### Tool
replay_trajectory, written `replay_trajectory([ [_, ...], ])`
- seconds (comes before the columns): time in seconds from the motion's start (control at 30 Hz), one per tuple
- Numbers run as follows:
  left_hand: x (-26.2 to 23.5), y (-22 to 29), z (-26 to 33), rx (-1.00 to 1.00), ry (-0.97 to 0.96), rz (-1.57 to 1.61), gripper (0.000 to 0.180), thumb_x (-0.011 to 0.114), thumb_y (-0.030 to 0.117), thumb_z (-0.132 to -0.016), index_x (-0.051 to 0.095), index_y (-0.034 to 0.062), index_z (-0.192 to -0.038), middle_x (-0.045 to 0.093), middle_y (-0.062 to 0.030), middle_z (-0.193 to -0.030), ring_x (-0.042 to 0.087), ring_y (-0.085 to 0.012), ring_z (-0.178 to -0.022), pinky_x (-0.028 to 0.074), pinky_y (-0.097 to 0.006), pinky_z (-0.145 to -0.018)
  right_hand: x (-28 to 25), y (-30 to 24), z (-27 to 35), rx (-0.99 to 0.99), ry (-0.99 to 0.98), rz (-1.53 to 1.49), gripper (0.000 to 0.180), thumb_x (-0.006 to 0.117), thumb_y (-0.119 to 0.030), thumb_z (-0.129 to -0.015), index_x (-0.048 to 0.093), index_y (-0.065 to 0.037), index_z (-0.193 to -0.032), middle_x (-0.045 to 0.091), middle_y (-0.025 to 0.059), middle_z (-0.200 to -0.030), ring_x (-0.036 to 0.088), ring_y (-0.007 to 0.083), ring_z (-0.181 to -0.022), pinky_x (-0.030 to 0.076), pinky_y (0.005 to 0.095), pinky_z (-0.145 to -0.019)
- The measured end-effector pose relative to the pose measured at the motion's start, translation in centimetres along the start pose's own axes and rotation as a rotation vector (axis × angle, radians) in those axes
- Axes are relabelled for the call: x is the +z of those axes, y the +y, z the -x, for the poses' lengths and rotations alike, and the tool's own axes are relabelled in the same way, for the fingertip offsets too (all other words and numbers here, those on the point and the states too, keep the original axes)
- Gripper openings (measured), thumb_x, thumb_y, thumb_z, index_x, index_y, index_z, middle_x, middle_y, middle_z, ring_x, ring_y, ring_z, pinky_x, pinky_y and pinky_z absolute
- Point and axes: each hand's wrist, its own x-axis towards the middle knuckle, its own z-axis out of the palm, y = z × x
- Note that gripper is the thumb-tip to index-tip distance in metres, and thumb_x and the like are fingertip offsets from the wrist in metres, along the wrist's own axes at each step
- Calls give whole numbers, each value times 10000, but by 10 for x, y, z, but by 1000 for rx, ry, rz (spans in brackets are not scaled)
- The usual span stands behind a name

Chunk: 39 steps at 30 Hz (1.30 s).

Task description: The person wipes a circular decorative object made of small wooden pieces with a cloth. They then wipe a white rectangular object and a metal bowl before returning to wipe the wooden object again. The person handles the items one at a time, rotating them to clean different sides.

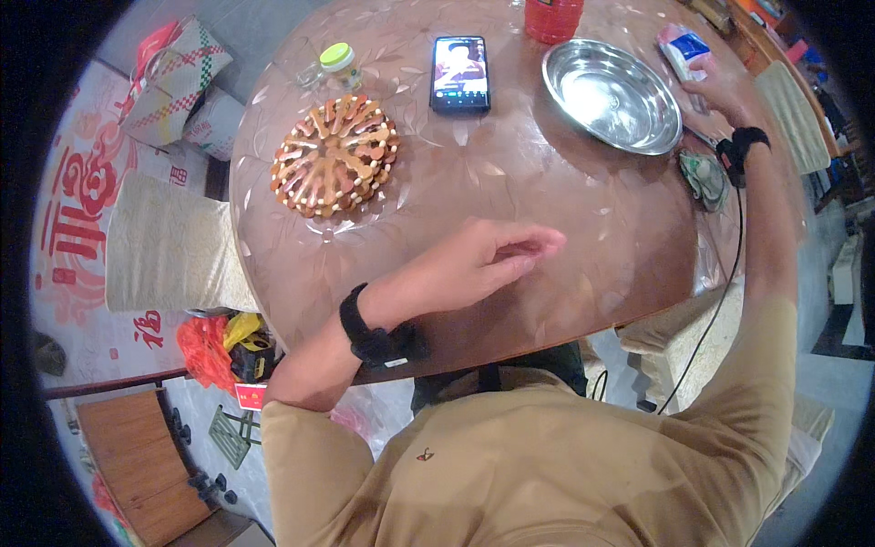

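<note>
- Table [602, 205]: brown, leaf-patterned, right in front of me, steel basin [612, 96] standing on it (my landmark).
- Wooden lattice mat [335, 157]: round, brown with pale tips, well left of the basin.
- Left hand [478, 260]: left of the basin, on the person's side; fingers loosely curled, thumb apart, nothing visible in it.
- Right hand [722, 88]: right of the basin, fingers at the near end of the pack; can't tell if gripping or only touching.
- Red container [553, 18]: just beyond the basin (top cut off).
- Phone [460, 75]: left of the basin, screen lit.
- Pack [685, 46]: white, pink and blue, just beside the basin's far right rim.
- Jar [340, 62]: yellow-green lid, far left of the basin.
</note>
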Motion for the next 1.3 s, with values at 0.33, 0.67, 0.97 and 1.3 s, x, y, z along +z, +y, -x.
replay_trajectory([
  [0.33,40,13,-18,49,251,330,598,446,388,-1015,240,124,-1511,441,-91,-1430,502,-177,-1237,421,-368,-1023,-3,-137,182,-262,-328,-635,536,644,-183,-856,441,-124,-1350,556,-20,-883,548,66,-801,420,205,-663],
  [0.67,67,-8,-33,181,330,1000,617,233,569,-1015,375,120,-1414,508,-91,-1378,532,-239,-1232,447,-462,-1028,69,-205,265,-516,-187,-615,641,745,-296,-803,453,-22,-1304,640,133,-828,612,185,-716,500,319,-641],
  [0.97,27,2,-19,51,307,1044,587,226,536,-1024,376,126,-1416,484,-186,-1396,542,-386,-1207,467,-554,-992,43,-27,197,-267,320,261,437,682,-267,-859,569,-75,-1236,644,206,-1084,629,344,-992,503,387,-834],
  [1.3,2,-15,-27,61,308,1011,593,234,523,-1029,377,90,-1409,560,-206,-1276,618,-331,-1061,558,-448,-859,41,-16,206,-164,-61,-254,340,632,-141,-834,581,-31,-1151,624,137,-985,614,283,-923,481,346,-830],
])
